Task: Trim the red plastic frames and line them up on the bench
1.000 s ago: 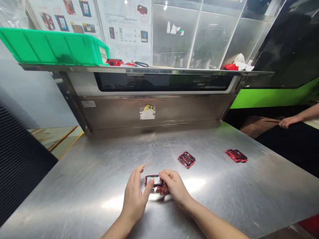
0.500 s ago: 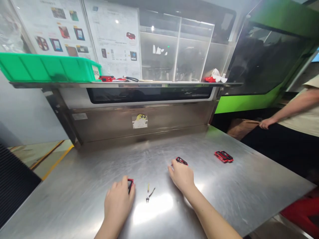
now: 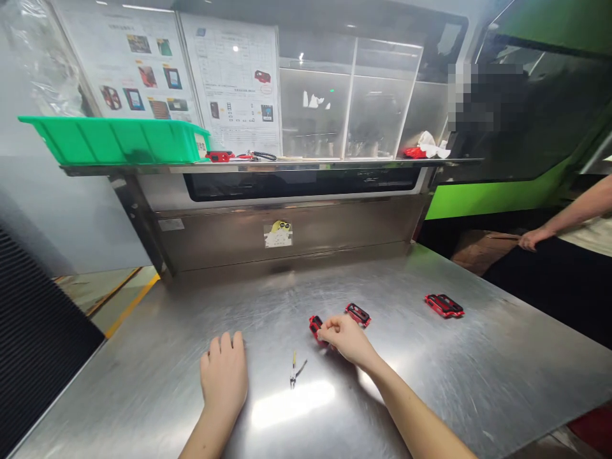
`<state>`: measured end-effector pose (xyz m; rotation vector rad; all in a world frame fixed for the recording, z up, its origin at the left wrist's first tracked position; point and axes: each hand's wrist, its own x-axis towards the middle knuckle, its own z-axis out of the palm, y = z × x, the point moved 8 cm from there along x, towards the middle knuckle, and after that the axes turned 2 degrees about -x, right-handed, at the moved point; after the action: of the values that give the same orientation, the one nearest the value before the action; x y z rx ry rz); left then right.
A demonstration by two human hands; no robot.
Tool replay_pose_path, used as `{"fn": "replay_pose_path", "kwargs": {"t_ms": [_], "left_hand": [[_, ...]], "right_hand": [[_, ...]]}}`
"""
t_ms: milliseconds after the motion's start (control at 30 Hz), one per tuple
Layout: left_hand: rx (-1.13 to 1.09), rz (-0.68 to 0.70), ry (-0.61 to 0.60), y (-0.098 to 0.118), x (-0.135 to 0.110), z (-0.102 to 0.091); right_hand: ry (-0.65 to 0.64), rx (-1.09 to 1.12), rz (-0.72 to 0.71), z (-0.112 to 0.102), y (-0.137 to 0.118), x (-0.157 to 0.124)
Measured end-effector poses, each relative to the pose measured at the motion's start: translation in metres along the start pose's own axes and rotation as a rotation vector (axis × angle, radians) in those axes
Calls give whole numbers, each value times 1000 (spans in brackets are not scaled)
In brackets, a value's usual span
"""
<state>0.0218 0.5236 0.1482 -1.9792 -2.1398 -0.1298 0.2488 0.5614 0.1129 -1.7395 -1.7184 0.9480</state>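
Steel bench [image 3: 430,382], left grip [image 3: 224,376] open, right grip [image 3: 345,338] closed on red case [image 3: 315,328], green bin [image 3: 115,141] above

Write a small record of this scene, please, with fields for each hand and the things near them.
Left: the left hand lies flat on the steel table, holding nothing
Right: the right hand touches a red-and-black frame with its fingers
Also on table: a second red-and-black frame; a third red-and-black frame; a small pointed metal tool between the hands
Shelf: a green plastic tray
Nearby: a co-worker's hand, off the table
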Motion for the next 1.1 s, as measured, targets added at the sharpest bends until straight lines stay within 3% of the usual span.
{"fn": "replay_pose_path", "kwargs": {"t_ms": [100,233,300,400,600,700,1100], "left_hand": [[-121,24,118,1,2,-6],[-579,121,147,18,-5,-5],[-872,159,57,29,-13,2],[-1216,105,-91,41,-25,10],[-1603,43,-392,61,-36,12],[-1716,27,-479,66,-39,10],[-1756,51,-469,69,-42,4]], "right_hand": [[-203,269,-40,30,-9,-7],[-367,502,-58,52,-17,-19],[-421,578,-63,58,-20,-24],[-508,695,-71,66,-25,-31],[-623,812,-97,72,-35,-41],[-650,835,-111,72,-38,-45],[-692,874,-153,72,-39,-49]]}}
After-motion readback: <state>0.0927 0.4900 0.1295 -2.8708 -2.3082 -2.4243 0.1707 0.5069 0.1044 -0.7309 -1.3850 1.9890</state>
